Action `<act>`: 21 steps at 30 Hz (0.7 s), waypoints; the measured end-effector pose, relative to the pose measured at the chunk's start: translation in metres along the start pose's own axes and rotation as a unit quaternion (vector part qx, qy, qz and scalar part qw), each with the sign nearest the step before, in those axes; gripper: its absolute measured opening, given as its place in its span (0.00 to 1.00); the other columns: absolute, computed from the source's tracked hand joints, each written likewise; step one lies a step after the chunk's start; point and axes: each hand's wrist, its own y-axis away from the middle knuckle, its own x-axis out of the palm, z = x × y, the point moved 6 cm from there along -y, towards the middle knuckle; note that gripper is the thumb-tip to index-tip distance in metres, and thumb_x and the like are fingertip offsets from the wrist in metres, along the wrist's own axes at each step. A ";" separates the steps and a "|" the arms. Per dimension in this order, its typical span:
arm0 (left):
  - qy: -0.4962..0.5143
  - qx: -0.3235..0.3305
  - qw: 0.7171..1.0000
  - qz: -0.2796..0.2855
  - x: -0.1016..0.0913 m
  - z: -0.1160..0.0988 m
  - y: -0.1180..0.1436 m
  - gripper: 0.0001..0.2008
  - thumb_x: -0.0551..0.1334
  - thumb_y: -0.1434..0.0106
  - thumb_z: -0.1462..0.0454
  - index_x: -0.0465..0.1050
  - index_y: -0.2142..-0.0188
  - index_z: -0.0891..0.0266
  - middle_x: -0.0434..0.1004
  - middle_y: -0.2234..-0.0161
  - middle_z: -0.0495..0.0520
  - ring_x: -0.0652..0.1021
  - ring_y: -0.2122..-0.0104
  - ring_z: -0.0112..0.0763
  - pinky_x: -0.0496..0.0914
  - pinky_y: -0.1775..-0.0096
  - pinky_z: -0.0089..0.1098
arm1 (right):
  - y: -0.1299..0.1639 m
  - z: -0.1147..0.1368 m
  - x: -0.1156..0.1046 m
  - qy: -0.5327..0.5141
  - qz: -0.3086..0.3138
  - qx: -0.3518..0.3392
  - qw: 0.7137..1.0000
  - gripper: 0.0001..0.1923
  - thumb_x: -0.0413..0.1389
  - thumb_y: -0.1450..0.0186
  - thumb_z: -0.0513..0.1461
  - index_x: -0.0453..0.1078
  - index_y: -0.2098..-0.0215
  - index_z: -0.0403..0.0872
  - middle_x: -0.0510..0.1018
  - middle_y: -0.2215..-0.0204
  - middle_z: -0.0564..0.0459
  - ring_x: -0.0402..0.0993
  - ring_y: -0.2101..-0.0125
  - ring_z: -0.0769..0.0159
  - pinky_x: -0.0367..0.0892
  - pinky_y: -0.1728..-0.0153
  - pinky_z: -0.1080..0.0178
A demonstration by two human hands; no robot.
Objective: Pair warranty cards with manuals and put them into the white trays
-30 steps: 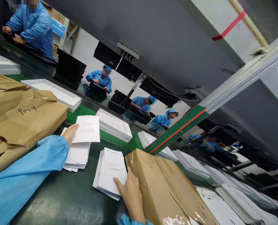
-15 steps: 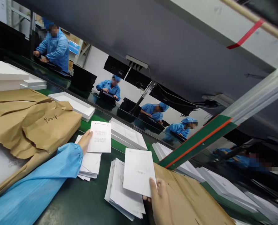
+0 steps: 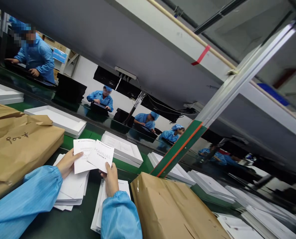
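Observation:
My left hand (image 3: pixel 67 162) grips a white warranty booklet (image 3: pixel 81 162) by its left edge. A white manual (image 3: pixel 101 154) is pinched at its lower right corner by my right hand (image 3: pixel 110 177). The manual overlaps the right side of the warranty booklet, both held in the air with their printed faces toward me. Beneath my left hand lies a stack of white booklets (image 3: pixel 74 189) on the dark green table (image 3: pixel 53 222). Another white stack (image 3: pixel 96 212) is below my right hand, partly hidden by my forearm.
Brown paper packages stand at left (image 3: pixel 38 136) and right (image 3: pixel 172 205). Open white box trays (image 3: pixel 55 121) line the green conveyor beyond. A slanted metal post (image 3: pixel 182 146) rises at right toward an overhead shelf. Several people in blue work across the line.
My right hand has lifted the manual off its stack and moved it left and up, against the warranty booklet in my left hand. The camera view has shifted right.

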 end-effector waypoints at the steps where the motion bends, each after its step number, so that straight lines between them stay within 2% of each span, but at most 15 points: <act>1: -0.013 -0.009 1.000 0.017 0.004 0.000 0.003 0.26 0.63 0.55 0.64 0.58 0.55 0.64 0.72 0.62 0.59 0.73 0.64 0.38 0.69 0.65 0.34 | 0.001 -0.002 -0.001 0.008 0.000 -0.006 1.000 0.09 0.50 0.46 0.42 0.56 0.71 0.45 0.69 0.75 0.55 0.66 0.81 0.73 0.59 0.87 0.73; 5: -0.056 -0.060 0.994 0.070 0.017 0.001 0.013 0.31 0.66 0.61 0.61 0.61 0.56 0.66 0.72 0.63 0.61 0.72 0.63 0.43 0.69 0.65 0.35 | 0.011 0.004 0.002 -0.009 0.044 -0.005 0.999 0.11 0.53 0.48 0.42 0.58 0.69 0.45 0.70 0.70 0.53 0.68 0.74 0.69 0.62 0.85 0.73; 9: -0.053 -0.033 0.997 0.051 0.014 0.000 0.012 0.32 0.65 0.60 0.60 0.58 0.54 0.63 0.73 0.63 0.57 0.72 0.63 0.41 0.70 0.66 0.33 | 0.023 0.006 0.011 -0.096 0.102 0.054 0.989 0.14 0.53 0.48 0.42 0.58 0.64 0.47 0.70 0.66 0.53 0.68 0.72 0.71 0.63 0.84 0.74; 12: -0.052 -0.056 0.995 0.057 0.012 0.006 0.012 0.30 0.64 0.58 0.61 0.57 0.54 0.59 0.74 0.64 0.54 0.74 0.65 0.39 0.71 0.67 0.34 | 0.029 0.003 0.018 -0.073 0.148 0.068 0.984 0.16 0.54 0.48 0.41 0.59 0.63 0.44 0.71 0.67 0.51 0.69 0.75 0.70 0.62 0.87 0.75; 16: -0.056 -0.134 0.986 0.083 0.012 0.016 0.016 0.23 0.62 0.55 0.60 0.61 0.57 0.57 0.74 0.64 0.52 0.74 0.65 0.38 0.71 0.67 0.33 | 0.029 0.003 0.018 -0.087 0.138 0.026 0.986 0.16 0.50 0.45 0.42 0.57 0.60 0.42 0.72 0.72 0.49 0.70 0.82 0.71 0.58 0.91 0.75; 18: -0.069 -0.155 0.983 0.076 0.011 0.020 0.016 0.20 0.61 0.55 0.59 0.64 0.60 0.56 0.73 0.63 0.52 0.73 0.63 0.38 0.72 0.69 0.31 | 0.028 0.002 0.017 -0.101 0.129 0.020 0.986 0.18 0.48 0.44 0.43 0.55 0.58 0.42 0.72 0.72 0.48 0.70 0.83 0.70 0.55 0.92 0.75; 21: -0.102 -0.163 0.980 0.055 0.009 0.024 0.014 0.21 0.63 0.57 0.61 0.64 0.61 0.56 0.72 0.61 0.52 0.73 0.63 0.37 0.73 0.72 0.28 | 0.026 0.003 0.014 -0.033 0.112 -0.006 0.993 0.18 0.45 0.43 0.45 0.54 0.58 0.42 0.72 0.70 0.46 0.69 0.84 0.69 0.54 0.93 0.74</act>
